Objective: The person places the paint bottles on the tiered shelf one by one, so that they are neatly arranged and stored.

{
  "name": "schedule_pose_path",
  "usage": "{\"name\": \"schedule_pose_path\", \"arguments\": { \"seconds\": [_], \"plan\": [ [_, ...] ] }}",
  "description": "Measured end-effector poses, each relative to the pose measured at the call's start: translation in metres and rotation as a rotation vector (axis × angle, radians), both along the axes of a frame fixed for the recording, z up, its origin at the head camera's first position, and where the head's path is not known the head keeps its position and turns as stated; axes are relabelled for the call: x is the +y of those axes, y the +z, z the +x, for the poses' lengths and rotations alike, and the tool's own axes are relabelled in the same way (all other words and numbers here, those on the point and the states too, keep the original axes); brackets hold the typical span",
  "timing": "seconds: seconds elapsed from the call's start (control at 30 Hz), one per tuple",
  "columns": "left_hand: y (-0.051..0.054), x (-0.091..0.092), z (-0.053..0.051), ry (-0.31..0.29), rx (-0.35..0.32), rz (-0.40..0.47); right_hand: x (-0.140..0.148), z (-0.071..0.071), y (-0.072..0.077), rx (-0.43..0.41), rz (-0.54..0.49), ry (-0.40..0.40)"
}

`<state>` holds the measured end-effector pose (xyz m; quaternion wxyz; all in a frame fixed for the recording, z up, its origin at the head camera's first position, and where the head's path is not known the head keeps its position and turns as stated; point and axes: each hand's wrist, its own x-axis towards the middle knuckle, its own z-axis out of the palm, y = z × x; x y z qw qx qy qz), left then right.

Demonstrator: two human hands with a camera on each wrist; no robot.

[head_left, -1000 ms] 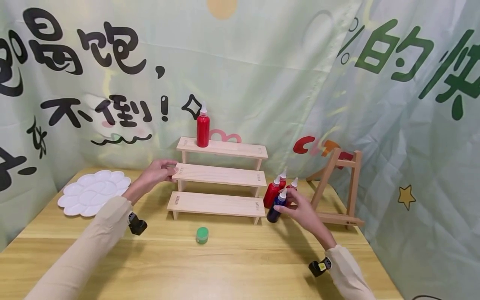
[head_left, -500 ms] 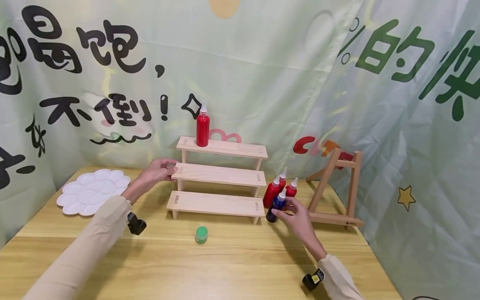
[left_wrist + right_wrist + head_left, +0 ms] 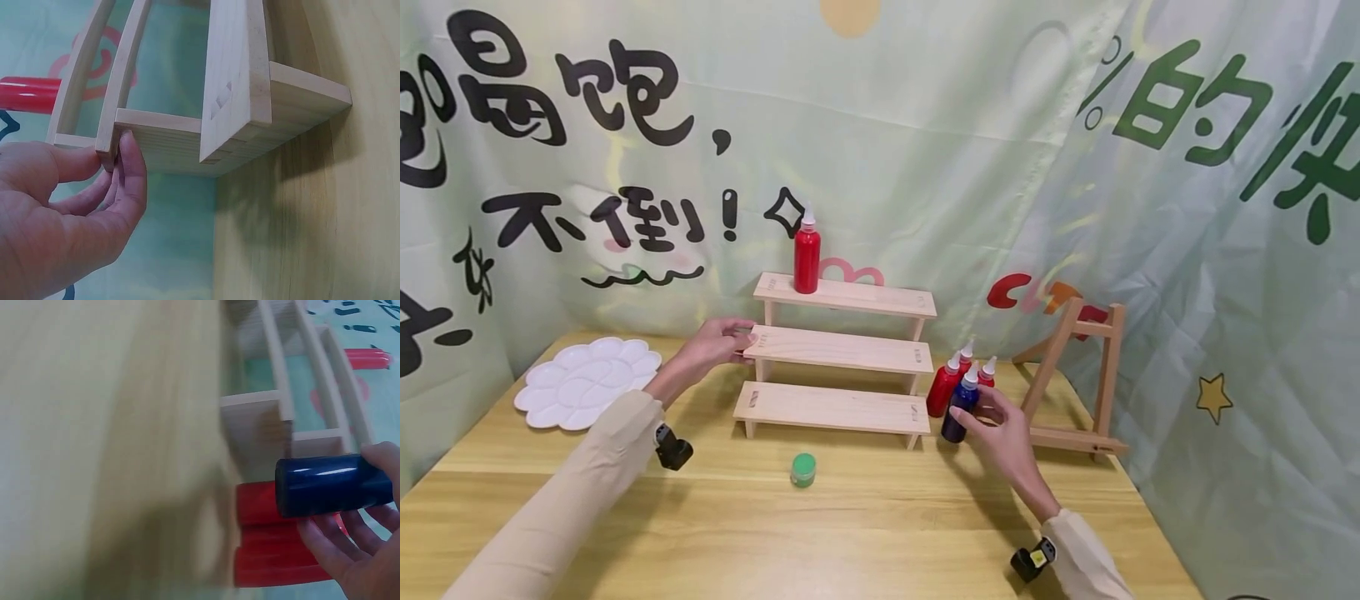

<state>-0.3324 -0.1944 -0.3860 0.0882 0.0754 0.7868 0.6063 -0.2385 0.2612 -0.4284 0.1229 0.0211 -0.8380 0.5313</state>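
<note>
My right hand [image 3: 1003, 433] grips a dark blue squeeze bottle [image 3: 961, 410] with a white nozzle, thumb on one side and fingers on the other. In the right wrist view the blue bottle [image 3: 331, 485] seems raised a little above the tabletop. Several red squeeze bottles [image 3: 942, 390] stand close behind it, partly hidden. My left hand [image 3: 709, 343] pinches the left end of the middle tier of a three-tier wooden display shelf [image 3: 842, 348]; the left wrist view shows thumb and fingers on that board end [image 3: 107, 140]. One red bottle [image 3: 807, 261] stands upright on the top tier.
A green-lidded small jar [image 3: 803, 470] stands on the wooden table [image 3: 850, 542] before the shelf. A white flower-shaped palette [image 3: 587, 383] lies at the left. At the right stands a small wooden easel [image 3: 1067, 383]. A printed curtain [image 3: 895, 167] hangs behind.
My right hand has closed more firmly around the blue bottle, which has shifted slightly right and up in the head view. The left hand stays at the shelf end.
</note>
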Motion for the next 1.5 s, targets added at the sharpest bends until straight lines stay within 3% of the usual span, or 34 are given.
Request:
{"name": "schedule_pose_path", "arguments": {
  "seconds": [0.4, 0.6, 0.73, 1.0, 1.27, 1.5],
  "plan": [
    [-0.003, -0.005, -0.001, 0.002, -0.016, 0.029, 0.002, -0.010, 0.028, 0.041, -0.054, 0.030],
    [-0.006, -0.012, 0.002, -0.003, -0.005, 0.008, -0.010, -0.015, 0.039, 0.061, -0.130, 0.053],
    [-0.007, -0.014, 0.003, 0.000, -0.002, 0.022, -0.020, -0.019, 0.051, 0.089, -0.111, 0.078],
    [-0.003, -0.004, -0.001, 0.008, -0.001, 0.044, -0.035, -0.036, 0.080, 0.081, -0.107, 0.143],
    [-0.001, 0.000, -0.002, 0.008, -0.004, 0.031, -0.053, -0.062, 0.106, 0.113, -0.103, 0.187],
    [-0.002, 0.000, -0.005, -0.005, -0.008, 0.018, -0.074, -0.083, 0.116, 0.158, -0.131, 0.202]
  ]
}}
